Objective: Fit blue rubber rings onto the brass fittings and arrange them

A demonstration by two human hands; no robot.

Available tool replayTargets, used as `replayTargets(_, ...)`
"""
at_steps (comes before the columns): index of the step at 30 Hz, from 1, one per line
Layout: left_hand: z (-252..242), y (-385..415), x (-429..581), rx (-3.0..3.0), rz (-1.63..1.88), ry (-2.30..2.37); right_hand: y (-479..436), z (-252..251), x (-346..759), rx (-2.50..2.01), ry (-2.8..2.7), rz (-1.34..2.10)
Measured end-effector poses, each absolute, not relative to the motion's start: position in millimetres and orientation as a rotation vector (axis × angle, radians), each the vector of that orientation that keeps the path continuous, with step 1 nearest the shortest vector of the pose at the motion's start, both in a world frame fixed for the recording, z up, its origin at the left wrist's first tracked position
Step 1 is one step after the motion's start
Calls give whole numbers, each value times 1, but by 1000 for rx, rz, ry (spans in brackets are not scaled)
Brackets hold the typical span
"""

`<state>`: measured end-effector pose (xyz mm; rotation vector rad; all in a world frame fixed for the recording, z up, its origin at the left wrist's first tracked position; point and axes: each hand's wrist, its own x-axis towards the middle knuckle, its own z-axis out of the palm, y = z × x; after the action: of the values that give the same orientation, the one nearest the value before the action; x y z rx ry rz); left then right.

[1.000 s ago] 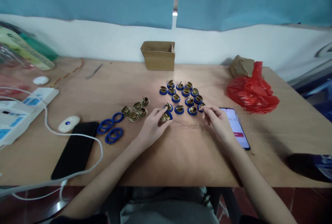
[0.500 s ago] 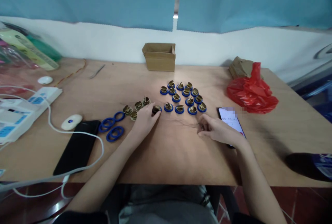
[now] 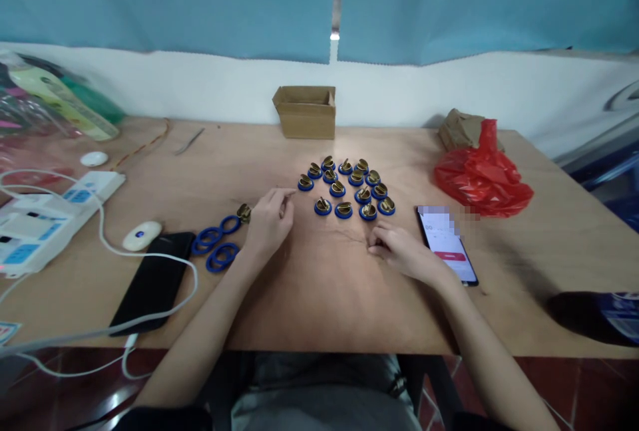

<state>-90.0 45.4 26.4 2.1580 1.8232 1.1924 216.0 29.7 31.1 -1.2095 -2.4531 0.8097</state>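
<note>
My left hand (image 3: 270, 221) is over the left side of the work area, index finger stretched out and thumb apart from it; I see nothing held. A brass-coloured clip piece (image 3: 243, 213) shows at its left edge, and whatever lies under the palm is hidden. Close by are several loose blue rings (image 3: 222, 256). Beyond the fingertips sits a brass clip piece seated in a blue ring (image 3: 305, 182), at the left end of a cluster of such pieces (image 3: 337, 188). My right hand (image 3: 399, 248) rests on the table with curled fingers, their tips hidden.
A lit phone (image 3: 452, 255) lies beside my right wrist, with a red plastic bag (image 3: 483, 178) behind it. An open cardboard box (image 3: 307, 120) stands at the back. To the left are a black phone (image 3: 152, 285), a white cable and a power strip (image 3: 54, 218).
My left hand has let go of a ringed clip piece, now at the cluster's left end, and drawn back left over the loose brass pieces. My right hand has shifted slightly left.
</note>
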Motion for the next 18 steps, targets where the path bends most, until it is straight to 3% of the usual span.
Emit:
replayTargets(3, 45, 33, -103, 2212, 1120, 1977, 27, 32, 210, -1181, -2485, 766)
replayTargets(9, 58, 28, -134, 2378, 563, 2121, 20, 46, 196, -1183, -2388, 616)
replayTargets(18, 39, 35, -131, 2475, 451, 2032, 14, 43, 182, -1137, -2223, 615)
